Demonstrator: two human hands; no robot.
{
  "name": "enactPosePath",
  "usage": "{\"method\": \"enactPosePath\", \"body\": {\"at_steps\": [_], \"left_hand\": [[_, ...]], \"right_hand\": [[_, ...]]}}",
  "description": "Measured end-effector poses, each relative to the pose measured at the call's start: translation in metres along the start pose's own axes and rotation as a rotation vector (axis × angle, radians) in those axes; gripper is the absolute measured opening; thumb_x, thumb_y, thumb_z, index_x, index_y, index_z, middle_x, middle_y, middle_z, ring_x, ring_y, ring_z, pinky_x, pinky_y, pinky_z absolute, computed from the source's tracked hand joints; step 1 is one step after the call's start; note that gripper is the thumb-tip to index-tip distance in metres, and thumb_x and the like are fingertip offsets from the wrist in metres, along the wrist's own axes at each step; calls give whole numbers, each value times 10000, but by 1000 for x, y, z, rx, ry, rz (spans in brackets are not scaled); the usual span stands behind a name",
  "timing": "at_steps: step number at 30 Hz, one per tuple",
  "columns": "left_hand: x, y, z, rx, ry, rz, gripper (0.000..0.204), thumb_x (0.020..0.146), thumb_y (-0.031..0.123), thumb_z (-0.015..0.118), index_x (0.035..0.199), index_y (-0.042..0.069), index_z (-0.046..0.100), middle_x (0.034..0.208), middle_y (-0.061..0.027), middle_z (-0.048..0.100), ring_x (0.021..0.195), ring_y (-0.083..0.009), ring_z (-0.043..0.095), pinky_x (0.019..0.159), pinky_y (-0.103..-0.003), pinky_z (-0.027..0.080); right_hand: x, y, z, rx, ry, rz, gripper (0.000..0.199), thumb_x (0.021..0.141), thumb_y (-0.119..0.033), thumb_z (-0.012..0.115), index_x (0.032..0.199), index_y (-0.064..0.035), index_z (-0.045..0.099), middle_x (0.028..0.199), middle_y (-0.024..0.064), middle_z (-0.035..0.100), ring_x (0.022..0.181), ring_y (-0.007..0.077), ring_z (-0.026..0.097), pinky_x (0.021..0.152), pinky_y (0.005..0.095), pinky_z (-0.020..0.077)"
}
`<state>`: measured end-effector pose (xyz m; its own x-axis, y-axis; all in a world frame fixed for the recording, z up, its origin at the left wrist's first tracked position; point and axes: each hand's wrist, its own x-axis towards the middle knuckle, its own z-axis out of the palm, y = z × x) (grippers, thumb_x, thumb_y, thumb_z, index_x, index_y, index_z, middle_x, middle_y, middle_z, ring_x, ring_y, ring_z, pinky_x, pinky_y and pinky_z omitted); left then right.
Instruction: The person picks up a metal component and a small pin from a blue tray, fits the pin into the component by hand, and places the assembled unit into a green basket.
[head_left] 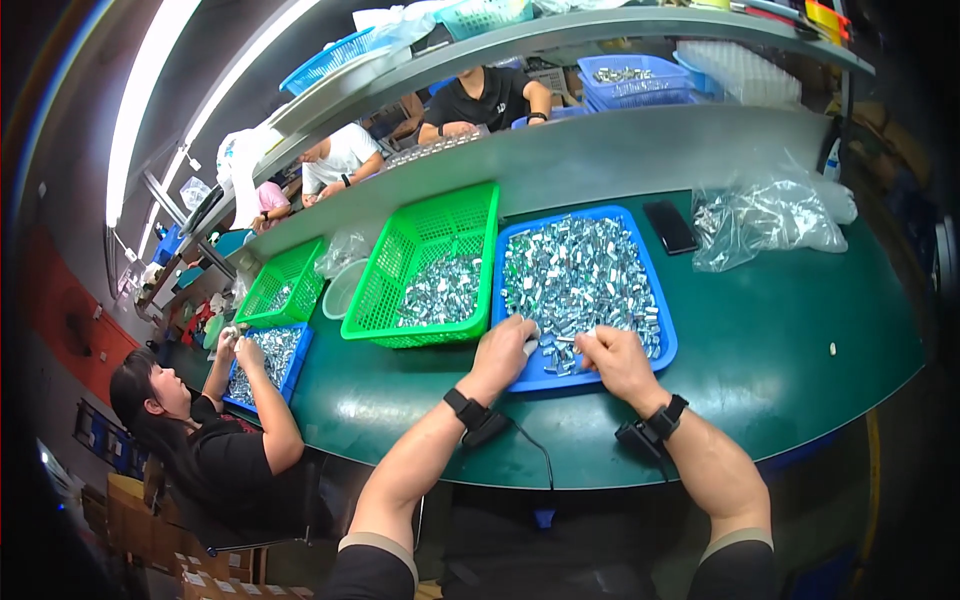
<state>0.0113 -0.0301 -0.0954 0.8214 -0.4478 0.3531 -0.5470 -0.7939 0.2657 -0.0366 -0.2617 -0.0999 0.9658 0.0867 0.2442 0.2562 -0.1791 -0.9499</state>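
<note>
Both bare hands work at the near end of a blue plastic tray (668, 343), which stands on the green desk (770, 350) directly before the person, presumably so that either hand reaches it without stretching. Small, shiny metal pieces (570, 270) lie heaped inside it, the raised rim apparently serving to keep them from scattering; the layer thins toward the near edge, where some of the tray's floor shows. The left hand (505, 350) is over the near left corner, its grip curled inward with something whitish at the fingertips; whether it pinches a piece, I cannot tell. The right hand (617, 362) is over the near right part, thumb and fingers drawn together; its grip is likewise too small to read as holding or bare. Just left of the tray, a green perforated basket (450, 215) contains more such pieces, seemingly kept close for easy reach. A black phone (670, 227) and a clear plastic bag (765, 225) lie beyond the tray's right side, apart from both hands. At the left, a co-worker (215, 430) sits at a similar tray.
</note>
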Motion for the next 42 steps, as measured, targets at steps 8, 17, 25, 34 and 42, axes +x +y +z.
{"method": "enactPosePath", "body": {"at_steps": [8, 17, 25, 34, 42], "left_hand": [[-15, 31, -2, -533, 164, -45, 171, 911, 25, 761, 1074, 12, 711, 950, -101, 728, 845, -207, 714, 779, -319, 566], [-15, 29, 4, -580, 194, 0, 197, 883, -17, 769, 1067, -6, 701, 956, -93, 707, 886, -213, 700, 806, -325, 559], [-18, 32, 2, -463, 189, 102, 218, 837, 7, 774, 1043, 29, 704, 955, -134, 676, 905, -353, 659, 785, -415, 535], [-2, 10, -84, 49, 457, 174, 227, 865, 21, 736, 1081, 80, 707, 997, -124, 688, 948, -338, 670, 821, -422, 551], [7, 16, -42, -21, 204, 223, 208, 874, 59, 728, 1081, 77, 721, 969, -111, 668, 936, -336, 662, 808, -443, 539]], "right_hand": [[9, -3, -3, -64, -33, -9, 236, 977, -197, 682, 886, 15, 729, 723, 59, 704, 660, 103, 626, 606, 296, 479], [7, -4, -5, -288, -20, -189, 214, 986, -187, 682, 891, -2, 734, 700, 104, 680, 625, 183, 644, 591, 337, 473], [8, -3, -8, -459, -92, -127, 352, 1023, -293, 657, 810, -19, 717, 612, 86, 638, 554, 191, 616, 547, 356, 458], [12, -2, -9, -79, -35, 5, 470, 1070, -369, 599, 789, -9, 709, 598, 45, 633, 552, 115, 580, 537, 308, 442], [12, -3, -10, -50, -23, -3, 461, 1071, -365, 596, 799, -10, 710, 621, 39, 645, 564, 100, 572, 541, 294, 441]]}}
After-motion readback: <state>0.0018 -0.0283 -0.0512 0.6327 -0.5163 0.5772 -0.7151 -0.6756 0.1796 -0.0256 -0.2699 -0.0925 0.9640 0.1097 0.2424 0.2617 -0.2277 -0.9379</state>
